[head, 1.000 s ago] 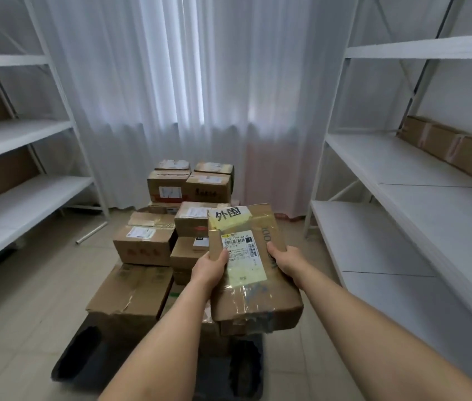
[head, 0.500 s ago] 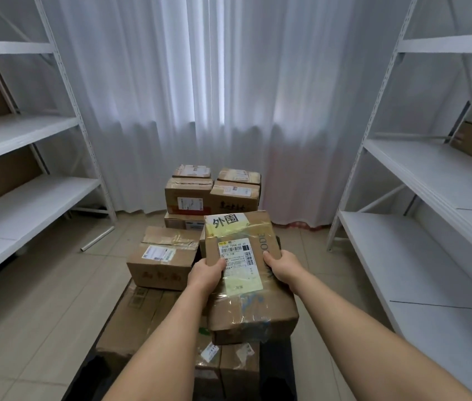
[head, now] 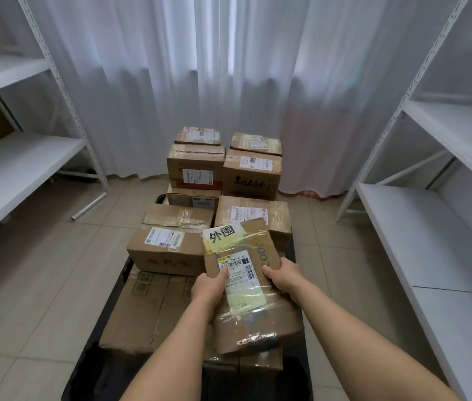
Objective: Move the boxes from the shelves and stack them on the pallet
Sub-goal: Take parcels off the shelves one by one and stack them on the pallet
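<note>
I hold a taped cardboard box (head: 261, 322) with a yellow-white label and a shipping sticker between both hands, low over the near right part of the pile. My left hand (head: 207, 289) grips its left side and my right hand (head: 282, 274) its right side. Below lies the black pallet (head: 90, 369), covered with several cardboard boxes: a long flat one (head: 142, 311) at the near left, a labelled box (head: 168, 244) on top of it, another (head: 253, 217) to its right, and a taller stack (head: 223, 166) at the far end.
White metal shelving stands on the left (head: 23, 166) and on the right (head: 437, 233), its visible boards bare. White curtains (head: 229, 82) hang behind the pallet. A shiny roll (head: 88, 206) lies on the tiled floor by the left shelf's leg.
I have stepped closer to the pallet and my view has tilted down. The held box has sunk lower over the near right part of the pile. Both hands keep their grip.
</note>
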